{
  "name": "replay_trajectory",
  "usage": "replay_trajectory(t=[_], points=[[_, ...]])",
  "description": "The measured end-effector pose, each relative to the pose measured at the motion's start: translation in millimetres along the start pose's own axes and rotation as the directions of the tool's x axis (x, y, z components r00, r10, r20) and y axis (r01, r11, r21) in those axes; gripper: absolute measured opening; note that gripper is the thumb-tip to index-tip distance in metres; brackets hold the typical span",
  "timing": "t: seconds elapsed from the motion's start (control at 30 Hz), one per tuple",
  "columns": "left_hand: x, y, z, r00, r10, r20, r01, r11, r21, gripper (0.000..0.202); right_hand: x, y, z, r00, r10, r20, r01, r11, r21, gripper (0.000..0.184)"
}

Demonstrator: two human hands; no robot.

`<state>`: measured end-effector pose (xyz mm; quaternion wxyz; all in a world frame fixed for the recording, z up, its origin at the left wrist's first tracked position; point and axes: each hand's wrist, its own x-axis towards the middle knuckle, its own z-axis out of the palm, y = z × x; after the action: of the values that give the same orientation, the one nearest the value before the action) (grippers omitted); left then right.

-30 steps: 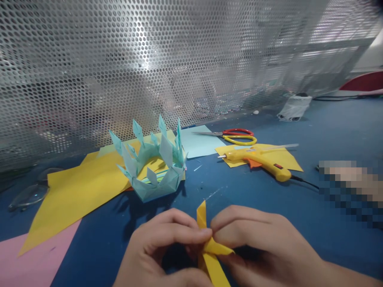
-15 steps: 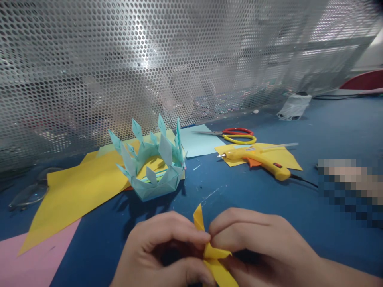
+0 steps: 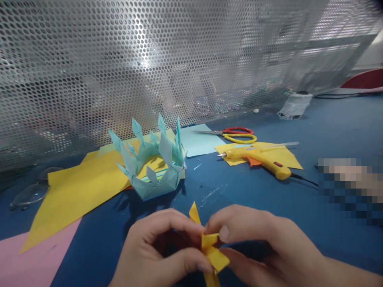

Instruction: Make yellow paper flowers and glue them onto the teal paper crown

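Observation:
A small folded piece of yellow paper [image 3: 209,249] is pinched between both my hands at the bottom centre. My left hand [image 3: 155,251] grips it from the left with thumb and forefinger closed. My right hand [image 3: 263,247] pinches it from the right, fingers curled over the fold. One pointed tip of the paper sticks up between my fingertips. Behind my hands, a teal paper crown [image 3: 152,163] with several spikes stands on a large yellow sheet [image 3: 77,191].
A yellow glue gun [image 3: 260,159] lies on yellow paper at the right, its cord trailing right. Red and yellow scissors [image 3: 236,135] lie behind it beside a light blue sheet [image 3: 197,141]. Pink paper [image 3: 32,259] lies front left. A perforated metal screen [image 3: 179,59] closes off the back.
The yellow piece has been turned and folded further between my fingers; its upright tip has shifted slightly left and the lower flap is shorter. My hands stay in the same spot.

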<state>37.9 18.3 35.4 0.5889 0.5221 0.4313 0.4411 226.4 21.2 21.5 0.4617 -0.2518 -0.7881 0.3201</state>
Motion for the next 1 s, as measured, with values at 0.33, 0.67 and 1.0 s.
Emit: replay_trajectory(t=[0.33,0.67,1.0], points=[[-1.1,7.2,3.2,0.992,-0.123,-0.009,0.122,0.992,-0.038,0.026,2.0,-7.1,-7.1,0.997,0.012,0.073,-0.004,0.994,-0.105,0.016],[1.3,-7.4,-6.3,0.996,0.082,0.047,-0.086,0.991,0.102,0.026,2.7,-6.6,-1.6,0.994,0.101,-0.038,-0.104,0.991,-0.082,0.024],[0.9,-8.1,-10.3,0.936,0.324,0.141,-0.353,0.868,0.350,0.026,-3.8,-8.9,1.2,0.978,0.207,-0.028,-0.208,0.976,-0.063,0.021]])
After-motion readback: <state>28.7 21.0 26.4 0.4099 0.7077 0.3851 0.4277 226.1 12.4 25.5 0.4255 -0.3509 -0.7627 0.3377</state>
